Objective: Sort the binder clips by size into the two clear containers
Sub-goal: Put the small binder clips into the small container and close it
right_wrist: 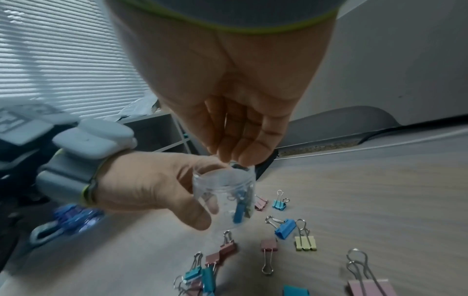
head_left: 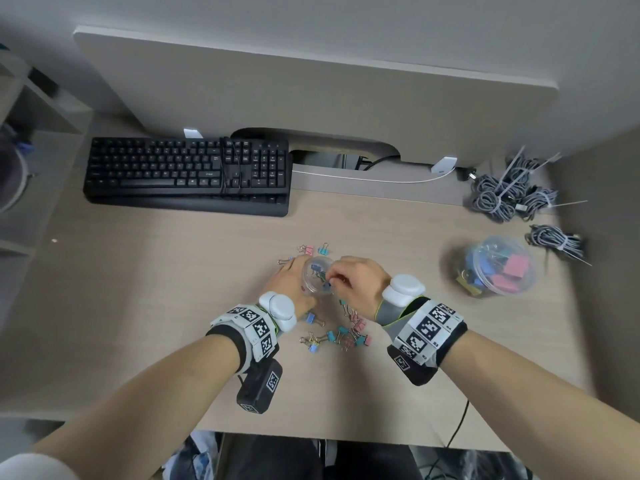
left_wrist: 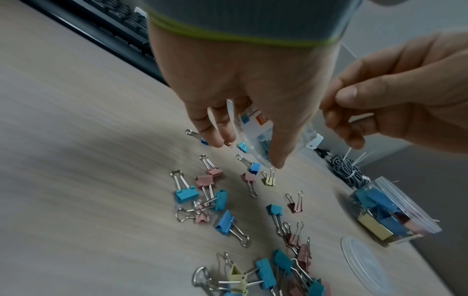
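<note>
My left hand (head_left: pixel 292 277) grips a small clear container (head_left: pixel 317 275), lifted and tilted over the desk. A few small clips lie inside it (right_wrist: pixel 239 210). The bunched fingertips of my right hand (head_left: pixel 341 280) sit at the container's rim (right_wrist: pixel 222 174), pinching a small blue binder clip (head_left: pixel 327 285). Several loose small clips (head_left: pixel 341 332) in blue, pink and yellow lie on the desk below and around my hands. A larger clear container (head_left: pixel 498 268) with big blue, pink and yellow clips stands to the right.
A clear lid (left_wrist: pixel 364 260) lies on the desk beside the larger container. A black keyboard (head_left: pixel 187 174) lies at the back left. Bundled grey cables (head_left: pixel 509 192) sit at the back right. The desk's front edge (head_left: pixel 311 436) is near my body.
</note>
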Motion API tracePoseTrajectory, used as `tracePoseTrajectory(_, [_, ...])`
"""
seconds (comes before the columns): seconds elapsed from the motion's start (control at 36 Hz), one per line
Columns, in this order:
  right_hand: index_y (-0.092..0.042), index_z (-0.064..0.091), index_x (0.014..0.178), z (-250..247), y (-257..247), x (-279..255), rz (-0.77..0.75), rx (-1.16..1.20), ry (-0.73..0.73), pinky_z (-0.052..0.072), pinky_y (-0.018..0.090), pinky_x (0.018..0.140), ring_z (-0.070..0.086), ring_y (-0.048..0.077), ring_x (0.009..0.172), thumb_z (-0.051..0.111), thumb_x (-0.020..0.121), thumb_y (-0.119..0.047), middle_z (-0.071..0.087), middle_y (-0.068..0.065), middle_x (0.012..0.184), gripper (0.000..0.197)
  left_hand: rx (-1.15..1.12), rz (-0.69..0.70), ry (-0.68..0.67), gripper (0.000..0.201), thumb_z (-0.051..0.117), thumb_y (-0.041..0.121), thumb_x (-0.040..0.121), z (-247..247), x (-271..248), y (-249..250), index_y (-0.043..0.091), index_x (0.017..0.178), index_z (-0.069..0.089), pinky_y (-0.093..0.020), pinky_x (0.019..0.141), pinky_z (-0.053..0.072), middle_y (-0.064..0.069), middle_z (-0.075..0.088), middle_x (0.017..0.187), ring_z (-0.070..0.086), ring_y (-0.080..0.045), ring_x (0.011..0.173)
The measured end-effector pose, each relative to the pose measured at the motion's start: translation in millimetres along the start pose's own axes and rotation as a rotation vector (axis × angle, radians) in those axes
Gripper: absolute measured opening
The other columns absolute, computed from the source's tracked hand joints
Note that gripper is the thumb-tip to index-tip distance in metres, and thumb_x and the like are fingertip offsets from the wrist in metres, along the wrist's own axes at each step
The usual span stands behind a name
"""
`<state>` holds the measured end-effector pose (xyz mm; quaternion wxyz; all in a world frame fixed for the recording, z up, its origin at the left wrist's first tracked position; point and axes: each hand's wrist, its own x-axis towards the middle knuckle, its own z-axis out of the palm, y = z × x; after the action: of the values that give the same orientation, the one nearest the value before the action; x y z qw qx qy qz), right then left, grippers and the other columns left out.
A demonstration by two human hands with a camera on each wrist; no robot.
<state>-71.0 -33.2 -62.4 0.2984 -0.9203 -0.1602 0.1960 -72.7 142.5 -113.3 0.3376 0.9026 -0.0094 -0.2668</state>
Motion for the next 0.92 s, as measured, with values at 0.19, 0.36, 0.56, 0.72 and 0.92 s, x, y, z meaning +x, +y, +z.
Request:
tracePoseTrajectory(0.19, [-0.014, 0.053, 0.123, 15, 42, 19, 0.303, -0.089, 0.019, 0.050, 0.035, 0.082, 0.060, 0.028, 0.090, 0.063, 0.087, -0.030, 0.055, 0.006, 0.114, 0.041, -0.023, -0.055, 0.013, 0.072, 0.075, 0.017, 0.070, -15, -11, -22, 0.020, 0.134, 0.042, -0.039, 0.089, 0.050, -0.002, 0.055, 0.129, 0.053, -0.025, 0.112])
tracePoseTrajectory(0.36, [-0.017, 0.038, 0.134, 37, 54, 31, 0.441, -0.218, -0.085, 0.050, 0.037, 0.080, 0.059, 0.035, 0.101, 0.069, 0.078, -0.046, 0.044, 0.010, 0.130, 0.070, -0.089, -0.110, 0.059, 0.069, 0.080, 0.023, 0.069, -34, -24, -47, 0.026, 0.128, 0.045, -0.039, 0.084, 0.053, 0.003, 0.057, 0.119, 0.057, -0.022, 0.103])
tracePoseTrajectory(0.56, [-0.031, 0.033, 0.121, 66, 29, 72, 0.416, -0.263, -0.021, 0.049, 0.038, 0.073, 0.055, 0.034, 0.095, 0.074, 0.062, -0.057, 0.045, 0.007, 0.119, 0.076, -0.109, -0.188, 0.111, 0.073, 0.080, 0.021, 0.069, -51, -37, -75, 0.026, 0.131, 0.041, -0.031, 0.076, 0.053, 0.001, 0.060, 0.115, 0.063, -0.021, 0.088])
tracePoseTrajectory(0.72, [-0.029, 0.036, 0.133, 83, 9, 107, 0.333, -0.408, -0.155, 0.049, 0.041, 0.082, 0.050, 0.033, 0.105, 0.068, 0.075, -0.042, 0.036, 0.008, 0.127, 0.068, -0.132, -0.211, 0.151, 0.076, 0.082, 0.021, 0.067, -57, -45, -90, 0.024, 0.132, 0.043, -0.032, 0.081, 0.053, -0.001, 0.059, 0.119, 0.063, -0.021, 0.091])
tracePoseTrajectory(0.92, [-0.019, 0.036, 0.134, 85, 12, 102, 0.305, -0.548, -0.243, 0.048, 0.037, 0.073, 0.053, 0.030, 0.105, 0.050, 0.094, -0.020, 0.038, 0.010, 0.123, 0.042, -0.121, -0.225, 0.151, 0.084, 0.082, 0.022, 0.069, -62, -46, -97, 0.019, 0.140, 0.038, -0.029, 0.082, 0.050, -0.001, 0.055, 0.126, 0.060, -0.022, 0.097])
